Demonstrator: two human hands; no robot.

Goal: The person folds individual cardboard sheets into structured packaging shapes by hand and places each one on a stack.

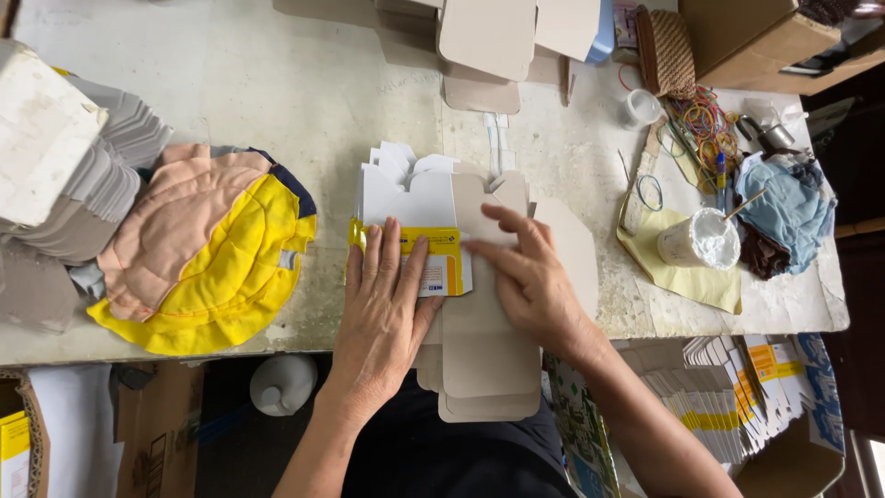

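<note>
**Hands pressing a flat carton blank at the table's near edge**

Palms down, both your hands lie on the same stack of flat carton blanks. Your left hand is spread flat, fingers straight and together, pressing on the yellow-and-white printed panel of the top blank; it grips nothing, it only weighs the card down. Your right hand lies just beside it, fingers extended toward the left, their tips pushing on a grey flap folded over the printed panel; this hand too is open and clasps nothing.

Under both hands the stack of grey carton blanks overhangs the near edge of the table, roughly at its middle, with white tabbed flaps fanning out toward the far edge.

Near the left edge sits a quilted cushion in peach and yellow, and beyond it, at the left edge, a tall pile of grey card pieces under a white block. Toward the right edge you have a white pot of paste with a stick in it, standing on a yellowish sheet, a crumpled blue cloth beside it, and a heap of coloured rubber bands further back. More grey blanks lie at the far edge. Below the table's right end, a box holds printed cartons stood on edge.
</note>
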